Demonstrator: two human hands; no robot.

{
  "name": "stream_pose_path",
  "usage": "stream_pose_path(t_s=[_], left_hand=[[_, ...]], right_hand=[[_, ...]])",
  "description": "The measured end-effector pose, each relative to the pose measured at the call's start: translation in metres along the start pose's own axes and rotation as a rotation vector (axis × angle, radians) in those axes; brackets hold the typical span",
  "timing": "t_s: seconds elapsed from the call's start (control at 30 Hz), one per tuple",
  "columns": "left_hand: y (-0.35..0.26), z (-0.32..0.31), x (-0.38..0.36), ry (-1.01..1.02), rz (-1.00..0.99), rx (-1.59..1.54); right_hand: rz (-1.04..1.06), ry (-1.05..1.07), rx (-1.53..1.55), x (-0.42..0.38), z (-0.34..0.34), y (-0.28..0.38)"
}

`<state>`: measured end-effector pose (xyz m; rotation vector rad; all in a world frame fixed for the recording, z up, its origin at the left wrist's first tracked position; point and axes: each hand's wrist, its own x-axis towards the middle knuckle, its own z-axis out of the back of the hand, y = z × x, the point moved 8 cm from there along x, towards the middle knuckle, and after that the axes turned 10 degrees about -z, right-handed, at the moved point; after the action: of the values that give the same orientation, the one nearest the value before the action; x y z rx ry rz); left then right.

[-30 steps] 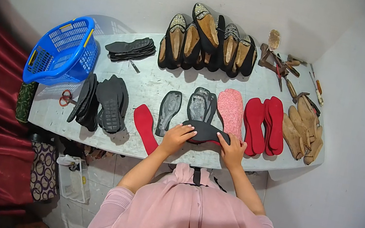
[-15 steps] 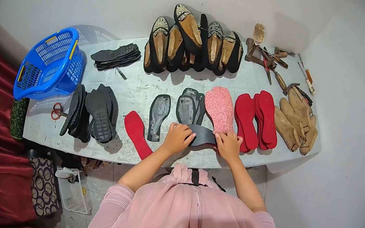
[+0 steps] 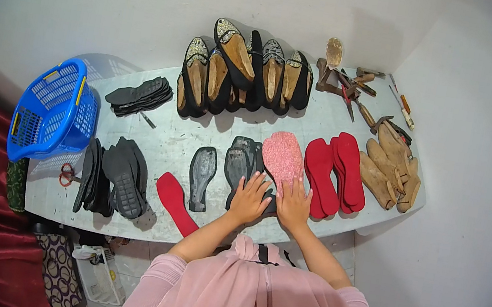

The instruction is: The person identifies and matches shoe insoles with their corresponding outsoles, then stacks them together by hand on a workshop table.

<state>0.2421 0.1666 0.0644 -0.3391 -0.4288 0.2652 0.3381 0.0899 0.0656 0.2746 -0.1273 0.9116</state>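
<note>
My left hand (image 3: pixel 249 201) lies with fingers spread, palm down, just left of the middle of the row of soles. Part of a dark sole (image 3: pixel 270 205) shows between my hands, mostly covered by them. Beside it, my right hand (image 3: pixel 293 208) is flat with fingers stretched out over the lower end of a pink glittery sole piece (image 3: pixel 283 152). Several grey-black soles (image 3: pixel 238 166) are grouped behind my left fingers. A single grey sole (image 3: pixel 202 172) and a red insole (image 3: pixel 174 199) lie farther left. Stacked red insoles (image 3: pixel 321 176) are right of my right hand.
Black shoes on wooden lasts (image 3: pixel 229 62) stand along the back wall. Hand tools (image 3: pixel 356 89) and bare wooden lasts (image 3: pixel 386 162) are at right. Black soles (image 3: pixel 124 175), scissors (image 3: pixel 66 175) and a blue basket (image 3: pixel 55 113) stand at left.
My hands have gone from gripping the two ends of a bent dark sole with a red underside to lying flat with fingers extended. The camera view has shifted slightly.
</note>
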Motion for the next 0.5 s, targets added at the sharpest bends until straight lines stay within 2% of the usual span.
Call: stream_pose_path(t_s=[0.37,0.5], left_hand=[[0.002,-0.004,0.005,0.071,-0.027,0.004],[0.004,-0.007,0.003,0.122,-0.025,-0.009]], right_hand=[[0.006,0.067,0.049,0.005,0.003,0.004],[0.221,0.079,0.108,-0.01,0.011,0.01]])
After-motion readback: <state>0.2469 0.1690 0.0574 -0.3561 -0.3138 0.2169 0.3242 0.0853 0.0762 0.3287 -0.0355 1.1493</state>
